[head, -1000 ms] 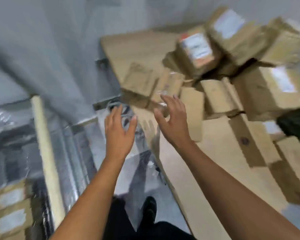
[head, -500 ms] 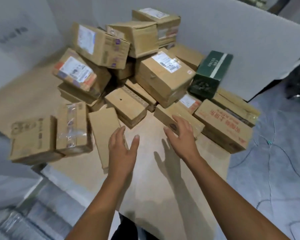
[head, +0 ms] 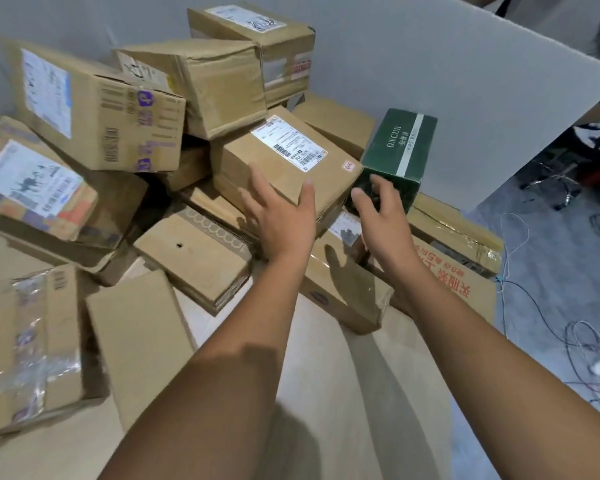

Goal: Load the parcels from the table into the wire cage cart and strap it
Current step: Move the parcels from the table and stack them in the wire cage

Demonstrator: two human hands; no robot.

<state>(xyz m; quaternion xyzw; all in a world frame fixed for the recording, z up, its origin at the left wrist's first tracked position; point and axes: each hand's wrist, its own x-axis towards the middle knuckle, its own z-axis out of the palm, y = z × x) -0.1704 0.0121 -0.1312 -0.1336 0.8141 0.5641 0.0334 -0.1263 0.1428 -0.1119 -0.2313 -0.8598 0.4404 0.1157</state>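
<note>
Parcels (head: 101,109) lay heaped on the far half of the desk (head: 326,393), brown cartons tilted against one another. From the head view, the left hand (head: 281,216) was spread wide at the near edge of a labelled carton (head: 284,157); whether it touched, I could not tell. The right hand (head: 381,216) hung open, fingers loosely bent, just before a green box (head: 400,147). Neither held anything. The wire cage cart was out of sight. To my eye the labelled carton was the target: it rested on others, so gripping both sides and lifting straight up, not dragging, looked wise, lest the neighbours slide.
</note>
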